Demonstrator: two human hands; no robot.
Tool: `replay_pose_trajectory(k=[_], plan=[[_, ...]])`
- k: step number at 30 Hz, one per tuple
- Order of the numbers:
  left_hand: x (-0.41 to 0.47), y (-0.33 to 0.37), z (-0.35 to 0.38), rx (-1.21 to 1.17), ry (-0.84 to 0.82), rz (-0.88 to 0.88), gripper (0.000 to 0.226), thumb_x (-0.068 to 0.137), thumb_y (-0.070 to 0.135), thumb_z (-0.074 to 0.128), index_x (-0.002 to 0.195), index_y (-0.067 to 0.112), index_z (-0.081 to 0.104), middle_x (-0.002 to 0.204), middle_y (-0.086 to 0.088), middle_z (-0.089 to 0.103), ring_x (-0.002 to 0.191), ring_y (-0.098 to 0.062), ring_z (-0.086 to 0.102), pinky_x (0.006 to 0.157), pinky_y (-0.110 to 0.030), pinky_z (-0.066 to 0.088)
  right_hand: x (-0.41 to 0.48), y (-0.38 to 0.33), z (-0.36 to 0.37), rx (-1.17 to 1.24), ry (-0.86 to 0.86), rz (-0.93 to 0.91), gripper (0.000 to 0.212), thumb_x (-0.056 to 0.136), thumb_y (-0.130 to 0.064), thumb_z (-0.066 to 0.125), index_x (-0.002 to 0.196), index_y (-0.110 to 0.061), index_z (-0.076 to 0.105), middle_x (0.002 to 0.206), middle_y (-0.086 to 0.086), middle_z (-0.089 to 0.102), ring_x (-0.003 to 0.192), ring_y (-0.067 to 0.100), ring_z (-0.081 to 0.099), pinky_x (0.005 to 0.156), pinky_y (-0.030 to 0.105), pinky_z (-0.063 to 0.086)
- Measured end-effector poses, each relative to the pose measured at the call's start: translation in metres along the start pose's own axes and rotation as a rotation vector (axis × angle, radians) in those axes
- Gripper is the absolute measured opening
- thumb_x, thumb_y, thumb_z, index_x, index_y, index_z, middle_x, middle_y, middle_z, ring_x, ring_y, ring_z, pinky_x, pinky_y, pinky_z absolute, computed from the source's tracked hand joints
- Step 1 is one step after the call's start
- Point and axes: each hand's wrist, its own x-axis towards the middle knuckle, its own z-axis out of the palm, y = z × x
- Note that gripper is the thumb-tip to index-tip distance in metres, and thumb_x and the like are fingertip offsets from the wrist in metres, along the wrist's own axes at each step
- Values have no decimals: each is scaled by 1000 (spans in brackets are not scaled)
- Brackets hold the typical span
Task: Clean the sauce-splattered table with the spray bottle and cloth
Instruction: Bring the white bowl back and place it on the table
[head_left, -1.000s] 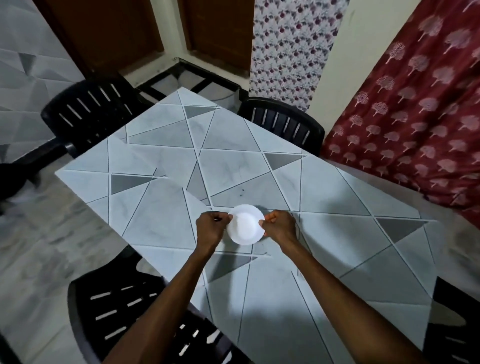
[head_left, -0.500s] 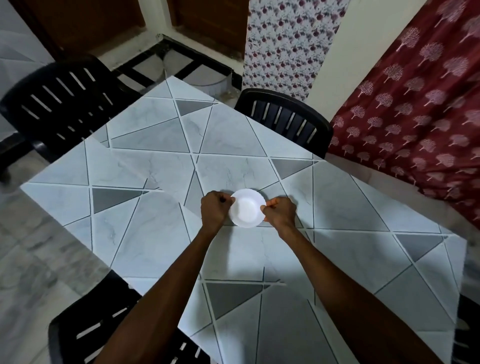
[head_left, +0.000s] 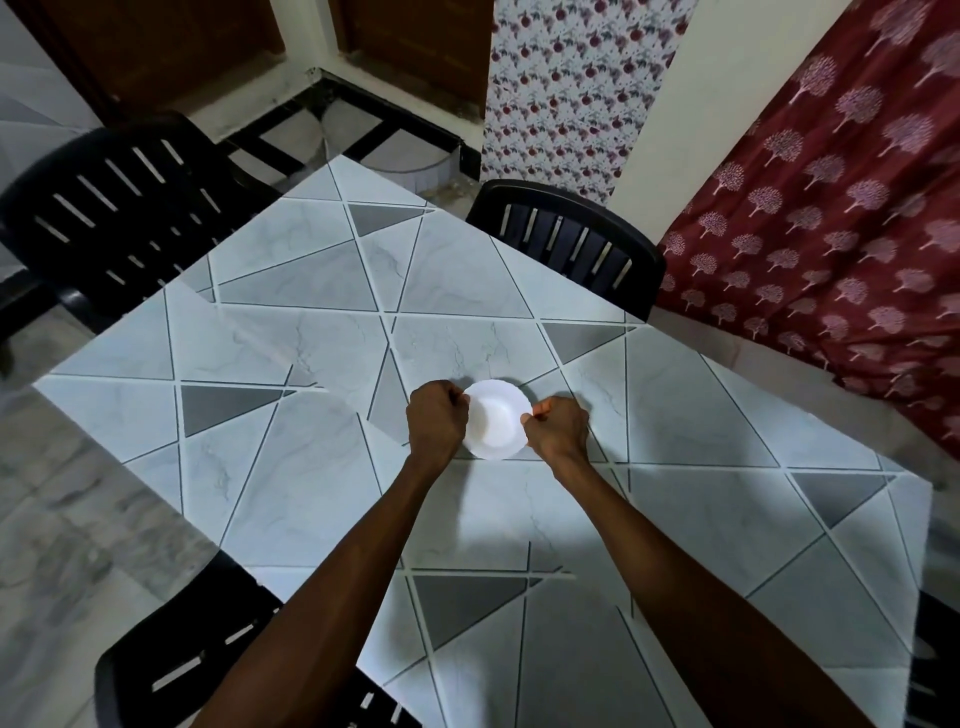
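Tabletop (head_left: 311, 467), plate (head_left: 496, 418) farther in, still between left hand (head_left: 435, 422), right hand (head_left: 557, 428).

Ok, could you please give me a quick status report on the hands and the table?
Both busy: left hand and right hand grip the white bowl by opposite rim edges. Bowl at mid table. No spray bottle or cloth in view.

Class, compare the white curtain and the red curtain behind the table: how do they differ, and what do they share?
The white curtain has a pale ground with small dark red prints; the red curtain has a deep red ground with pale tree prints. The white curtain shows as a narrow strip; the red curtain spreads wide. Both carry repeated prints.
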Motion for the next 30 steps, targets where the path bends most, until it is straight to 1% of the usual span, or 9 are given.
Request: replay_pose_trajectory(k=[3, 5, 7, 11, 14, 18, 21, 25, 30], plan=[[-4, 6, -4, -55, -12, -3, 42, 98, 38, 55, 70, 8, 61, 70, -7, 65, 70, -23, 59, 58, -29, 35, 0, 1, -5, 98, 7, 48, 22, 79, -10, 72, 64, -21, 60, 87, 13, 76, 77, 34, 74, 77, 48, 63], [-10, 10, -5, -140, -18, -65, 54, 101, 49, 42, 66, 9, 51, 68, -5, 59, 67, -20, 53, 59, -31, 36, -2, 1, -13, 196, 14, 93, 20, 83, -7, 72, 69, -17, 62, 89, 13, 75, 66, 26, 71, 70, 42, 64], [-12, 7, -4, -206, -3, -121, 56, 102, 52, 36, 75, 7, 57, 78, -5, 63, 77, -23, 56, 68, -33, 38, -4, 6, -25, 288, 53, 129, 14, 85, -5, 72, 76, -12, 64, 93, 13, 72, 69, 22, 69, 62, 33, 61], [-12, -11, 2, -102, -75, -132, 31, 95, 35, 58, 110, 9, 63, 106, -10, 70, 105, -29, 62, 78, -30, 41, -9, 38, -49, 347, 153, 202, 5, 84, -5, 73, 84, -4, 68, 94, 15, 71, 78, 27, 68, 64, 34, 61], [-19, -17, 5, -60, -139, -133, 41, 88, 22, 66, 125, 7, 57, 116, -14, 67, 113, -32, 59, 85, -31, 42, -17, 70, -64, 287, 188, 270, 4, 83, -6, 73, 84, -4, 69, 93, 16, 72, 66, 21, 68, 67, 38, 64], [-29, -15, 8, -202, -135, -201, 42, 78, 19, 66, 118, 4, 62, 111, -12, 68, 106, -32, 62, 90, -38, 53, -27, 98, -70, 199, 191, 316, 7, 84, -6, 72, 84, -10, 67, 92, 12, 72, 56, 18, 67, 69, 43, 65], [-29, -19, 14, -305, -126, -274, 44, 68, 20, 61, 108, 3, 65, 97, -7, 65, 95, -32, 66, 79, -48, 60, -31, 104, -68, 212, 190, 296, 7, 83, -5, 73, 87, -10, 68, 94, 13, 73, 62, 24, 70, 66, 42, 65], [-28, -18, 19, -372, -133, -344, 33, 77, 5, 63, 110, 0, 65, 105, -13, 67, 94, -31, 68, 75, -46, 62, -33, 99, -65, 242, 177, 279, 9, 82, -5, 74, 88, -9, 69, 95, 13, 73, 63, 22, 70, 64, 43, 65], [-26, -22, 23, -398, -119, -384, 27, 76, 2, 67, 103, 3, 67, 94, -8, 66, 93, -31, 69, 78, -47, 61, -34, 99, -65, 248, 167, 285, 14, 80, -5, 74, 94, -7, 72, 98, 14, 74, 78, 34, 75, 62, 40, 65]])
